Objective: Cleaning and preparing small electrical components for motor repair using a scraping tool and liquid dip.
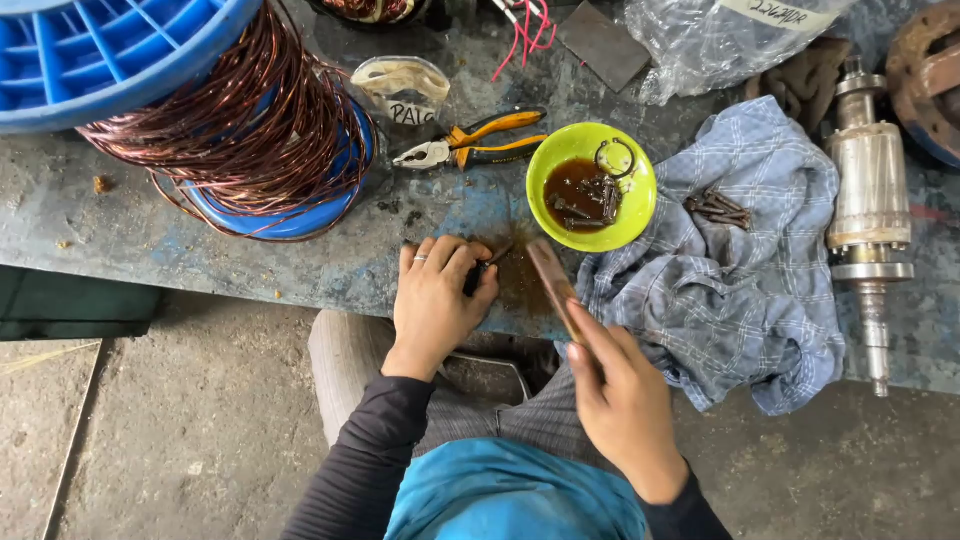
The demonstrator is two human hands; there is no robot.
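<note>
Head view: left hand (435, 300) at mid-frame has its fingers pinched on a small dark bolt (478, 275) on the desk (90, 235), right hand (625, 400) grips a brush (555, 285) angled at the rusty wet patch, just below the green bowl (628, 225) of bolts.

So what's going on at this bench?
A person is cleaning small rusty parts. The left hand pins a small dark part to the bench, while the right hand works a brush over it. A green bowl holds bolts in brown liquid; more bolts lie on a cloth.
</note>
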